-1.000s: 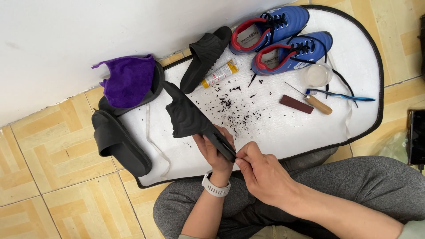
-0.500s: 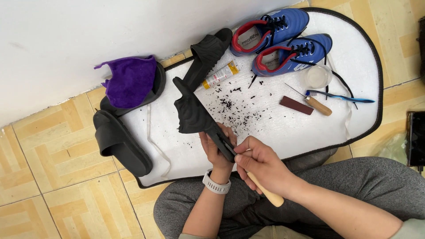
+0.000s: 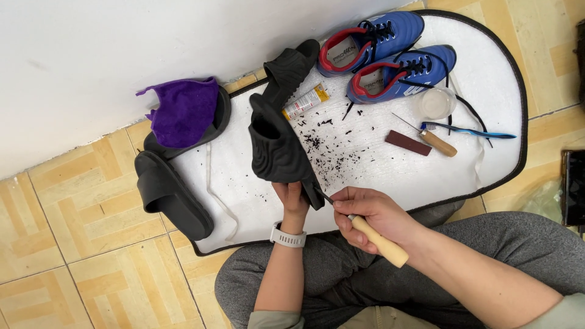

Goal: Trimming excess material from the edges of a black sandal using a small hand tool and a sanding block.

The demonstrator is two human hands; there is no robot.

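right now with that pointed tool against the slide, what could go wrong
1. The metal tip of the wooden-handled tool in the right hand points at the left hand gripping the black slide; a slip could jab the fingers.
2. Black scrapings already litter the white mat; more may scatter toward the blue shoes.

A mat (image 3: 487, 55) lies on the floor (image 3: 67, 213) against the wall (image 3: 91, 49). On its far right stand two shoes (image 3: 390, 58); a cup (image 3: 436, 102), a brush (image 3: 469, 130) and a block (image 3: 407, 142) lie before them. A tube (image 3: 304, 101) lies left of the shoes, with crumbs (image 3: 332, 152) strewn before it. Off the mat's left edge lie two slippers (image 3: 170, 195), the rear one under a cloth (image 3: 183, 111).
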